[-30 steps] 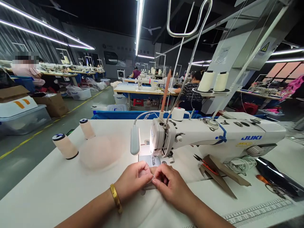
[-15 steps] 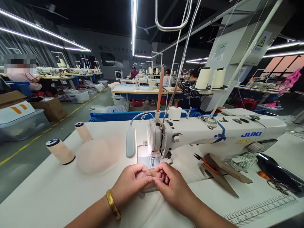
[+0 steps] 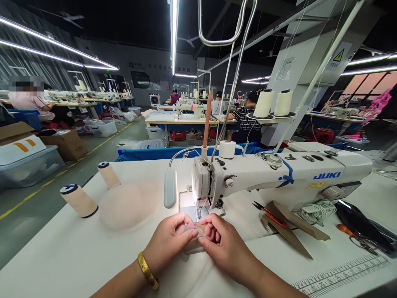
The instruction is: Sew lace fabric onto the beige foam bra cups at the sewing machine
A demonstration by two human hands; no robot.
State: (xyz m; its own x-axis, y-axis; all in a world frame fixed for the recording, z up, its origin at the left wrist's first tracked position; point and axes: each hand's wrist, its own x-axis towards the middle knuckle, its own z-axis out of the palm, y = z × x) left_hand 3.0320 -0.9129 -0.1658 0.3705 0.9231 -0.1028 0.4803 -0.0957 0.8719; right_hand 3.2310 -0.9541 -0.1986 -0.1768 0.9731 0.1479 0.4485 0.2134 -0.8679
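Observation:
My left hand (image 3: pixel 172 236), with a gold bangle (image 3: pixel 148 271) on its wrist, pinches a piece of thin, sheer pale fabric (image 3: pixel 198 231). Close on the right, my right hand (image 3: pixel 225 244) grips the same fabric between thumb and curled fingers. Both hands are just in front of the needle area of a white sewing machine (image 3: pixel 248 178). Its presser foot (image 3: pixel 199 212) shows above my fingertips. Much of the fabric is hidden by my fingers, so its shape is unclear.
Two peach thread cones (image 3: pixel 79 200) and a sheer beige fabric heap (image 3: pixel 128 207) lie on the left. To the right are orange-handled snips (image 3: pixel 273 216), brown card pieces (image 3: pixel 290 238), a coiled white cable (image 3: pixel 319 212) and a printed ruler (image 3: pixel 338 275). A small lamp (image 3: pixel 170 190) stands beside the needle.
My thumbs have drawn slightly apart, and a little more of the sheer fabric shows between them. Both hands stay in front of the machine. The view has shifted slightly.

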